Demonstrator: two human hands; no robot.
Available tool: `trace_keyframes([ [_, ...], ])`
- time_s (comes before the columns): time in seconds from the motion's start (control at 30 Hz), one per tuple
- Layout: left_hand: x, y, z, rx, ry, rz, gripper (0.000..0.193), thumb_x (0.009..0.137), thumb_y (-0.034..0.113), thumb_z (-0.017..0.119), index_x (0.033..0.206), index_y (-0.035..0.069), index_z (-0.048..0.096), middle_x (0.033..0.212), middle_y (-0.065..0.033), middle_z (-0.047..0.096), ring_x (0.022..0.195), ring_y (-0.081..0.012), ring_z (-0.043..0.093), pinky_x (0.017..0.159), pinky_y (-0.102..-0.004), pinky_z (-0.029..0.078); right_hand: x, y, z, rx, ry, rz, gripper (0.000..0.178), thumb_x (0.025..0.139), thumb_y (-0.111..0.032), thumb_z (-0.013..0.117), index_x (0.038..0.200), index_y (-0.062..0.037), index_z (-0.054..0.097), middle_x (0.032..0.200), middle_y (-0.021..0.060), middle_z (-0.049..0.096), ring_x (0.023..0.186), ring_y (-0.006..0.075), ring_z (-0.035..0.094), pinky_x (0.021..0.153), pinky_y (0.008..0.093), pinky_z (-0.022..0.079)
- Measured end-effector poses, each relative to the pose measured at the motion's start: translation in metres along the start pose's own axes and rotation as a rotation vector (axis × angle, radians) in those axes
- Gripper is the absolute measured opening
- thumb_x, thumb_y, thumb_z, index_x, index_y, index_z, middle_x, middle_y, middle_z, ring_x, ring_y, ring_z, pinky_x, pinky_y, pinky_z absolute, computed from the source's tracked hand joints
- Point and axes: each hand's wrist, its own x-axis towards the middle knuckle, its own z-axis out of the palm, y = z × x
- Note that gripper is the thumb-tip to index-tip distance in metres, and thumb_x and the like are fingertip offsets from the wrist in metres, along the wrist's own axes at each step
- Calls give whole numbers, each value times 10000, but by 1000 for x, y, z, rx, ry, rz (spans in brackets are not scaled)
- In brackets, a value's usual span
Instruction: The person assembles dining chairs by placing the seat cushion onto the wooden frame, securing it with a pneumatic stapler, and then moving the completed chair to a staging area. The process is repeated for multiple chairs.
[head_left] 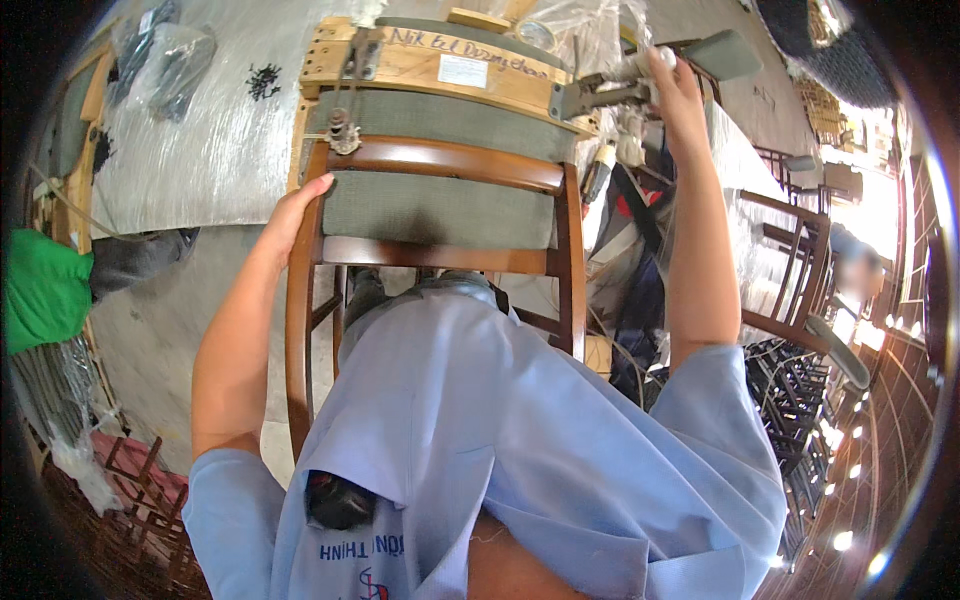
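Blue shirt nearest. Wooden chair sits just ahead, top rail near the wooden board. Your left hand touches the left post; far-side fingers hidden, can't tell the grip. Your right hand curls around the handle of the right clamp. Probably best: steady the post, work the handle smoothly, thumb clear of the left clamp. Elbow room over the left floor; other chairs crowd the right.
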Motion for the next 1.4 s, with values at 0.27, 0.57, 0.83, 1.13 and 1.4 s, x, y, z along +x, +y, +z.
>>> trace_keyframes([
  [0.27, -10, 3, 6, 132, 138, -15, 931, 797, 643, 725, 1469, 42, 495, 1438, -170, 541, 1265, -303, 545, 1077, -410, 425, 58, 22, 65, -191, -149, -74, 602, 901, -494, 708, 1156, 50, 668, 1001, 85, 703, 961, 139, 594, 860, 318, 477],
  [0.57, -1, -5, -1, 221, 226, -17, 1046, 755, 710, 698, 1540, 74, 426, 1573, -177, 402, 1444, -321, 376, 1183, -432, 283, 64, 33, 86, -199, -209, -49, 572, 912, -479, 689, 1137, 46, 679, 977, 89, 709, 924, 151, 606, 844, 331, 481],
  [0.83, 7, -8, -7, 299, 256, -15, 1054, 754, 715, 690, 1544, 71, 421, 1587, -174, 386, 1466, -316, 351, 1201, -425, 251, 69, 33, 101, -195, -244, -33, 546, 922, -466, 671, 1121, 43, 689, 956, 92, 714, 892, 161, 616, 829, 343, 484],
  [1.13, -7, 3, 4, 293, 313, -3, 934, 827, 665, 670, 1509, 58, 474, 1589, -130, 398, 1469, -269, 353, 1217, -387, 217, 82, 32, 118, -191, -232, 25, 520, 933, -451, 652, 1102, 39, 700, 932, 96, 719, 855, 173, 628, 812, 357, 488],
  [1.4, -5, -8, -4, 364, 270, 27, 1020, 769, 707, 694, 1529, 75, 445, 1597, -164, 380, 1507, -296, 289, 1217, -421, 233, -78, 72, 54, 170, 103, 388, 529, 941, -447, 605, 1017, 67, 703, 880, 129, 714, 772, 215, 633, 728, 405, 485],
])
